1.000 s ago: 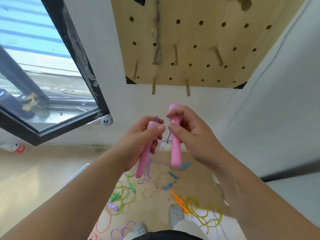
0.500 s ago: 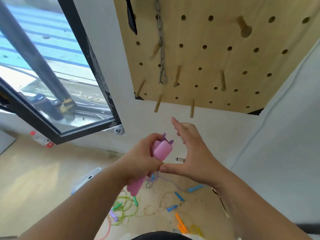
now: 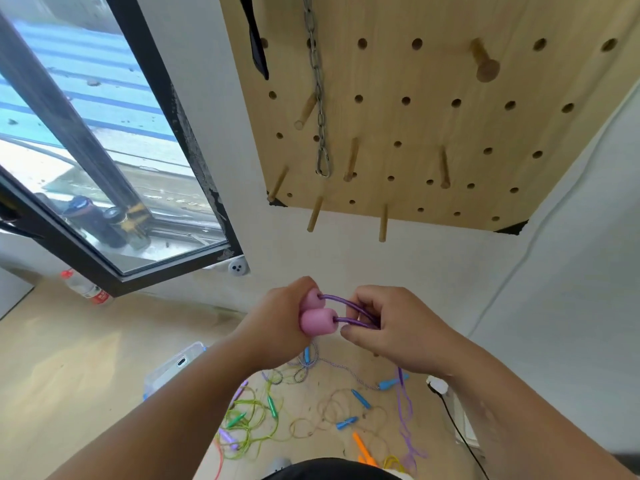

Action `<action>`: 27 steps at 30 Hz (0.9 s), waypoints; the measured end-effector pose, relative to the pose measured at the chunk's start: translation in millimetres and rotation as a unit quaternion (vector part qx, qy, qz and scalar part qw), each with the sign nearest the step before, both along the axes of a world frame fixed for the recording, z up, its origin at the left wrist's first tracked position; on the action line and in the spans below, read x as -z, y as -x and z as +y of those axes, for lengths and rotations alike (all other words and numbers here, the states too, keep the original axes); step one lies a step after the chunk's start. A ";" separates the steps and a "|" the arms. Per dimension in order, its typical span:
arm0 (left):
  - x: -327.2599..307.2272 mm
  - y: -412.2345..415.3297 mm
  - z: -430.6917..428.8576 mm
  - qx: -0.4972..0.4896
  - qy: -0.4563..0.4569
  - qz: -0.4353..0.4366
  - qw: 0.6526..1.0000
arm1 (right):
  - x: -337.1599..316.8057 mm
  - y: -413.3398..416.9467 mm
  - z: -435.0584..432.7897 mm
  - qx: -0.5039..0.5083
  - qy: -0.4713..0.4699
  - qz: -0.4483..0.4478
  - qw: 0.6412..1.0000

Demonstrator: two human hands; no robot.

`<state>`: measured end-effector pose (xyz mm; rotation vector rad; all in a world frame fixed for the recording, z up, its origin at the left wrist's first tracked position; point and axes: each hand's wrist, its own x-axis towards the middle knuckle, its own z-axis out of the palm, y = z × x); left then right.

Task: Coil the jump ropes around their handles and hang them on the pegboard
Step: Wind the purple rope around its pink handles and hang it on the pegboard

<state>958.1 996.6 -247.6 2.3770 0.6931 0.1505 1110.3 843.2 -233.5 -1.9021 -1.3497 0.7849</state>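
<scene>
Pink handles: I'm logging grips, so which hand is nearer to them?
Left. The left hand grips both pink handles together; the right hand is just beside them, its fingers pinching the purple rope.

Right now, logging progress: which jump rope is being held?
The purple rope with pink handles, gripped by left hand and right hand; the others lie on the floor.

Two pink handles (image 3: 317, 322) sit side by side, purple rope (image 3: 349, 320) looping from their ends, below the wooden pegboard (image 3: 433, 126).
</scene>
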 end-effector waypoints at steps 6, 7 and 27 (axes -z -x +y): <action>-15.7 -11.0 -13.6 -0.063 0.211 -0.074 0.973 | 1.7 -5.7 -16.5 0.013 -0.026 0.154 0.988; -21.7 -13.7 -16.7 -0.092 0.322 -0.125 0.934 | 3.7 -6.4 -20.3 0.015 -0.027 0.169 0.985; -26.5 -15.1 -37.4 -0.138 0.616 -0.373 0.680 | 26.7 28.1 -29.2 -0.014 -0.045 -0.057 0.997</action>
